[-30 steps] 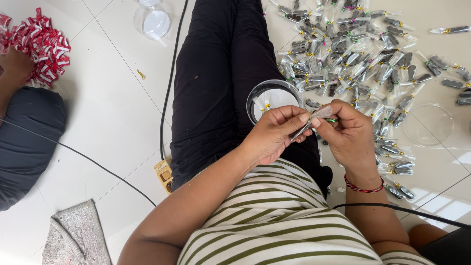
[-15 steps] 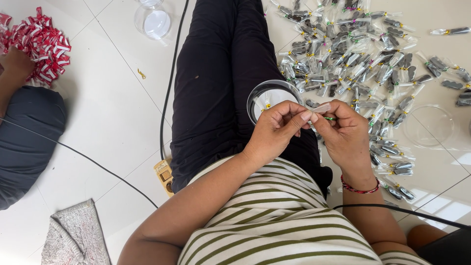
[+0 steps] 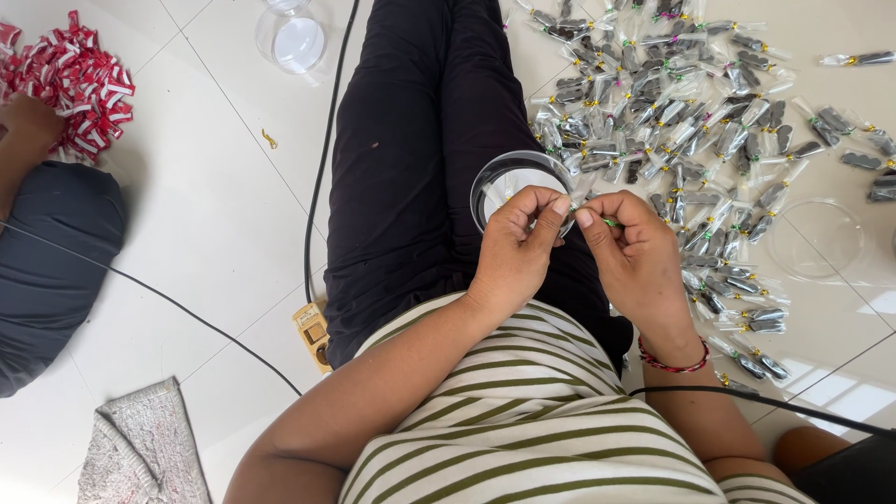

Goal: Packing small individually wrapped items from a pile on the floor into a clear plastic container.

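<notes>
— What sits lowest in the frame?

— A striped shirt (image 3: 485, 420), then both forearms rising to centre frame. The left hand (image 3: 516, 245) and right hand (image 3: 635, 257) meet there, fingertips pinched together on a small green twist tie (image 3: 609, 221); the piece it wraps is hidden by the fingers.

— And just past the hands?

— A clear round lid (image 3: 511, 177) rests on the black trousers (image 3: 420, 140), touching the left fingertips' edge.

— Farther out?

— At the upper right, a heap of small clear tied packets (image 3: 672, 103) spreads over the white tiled floor (image 3: 215, 215). At the upper left lies a red-and-white bundle (image 3: 79, 79), beside another person's arm.
</notes>
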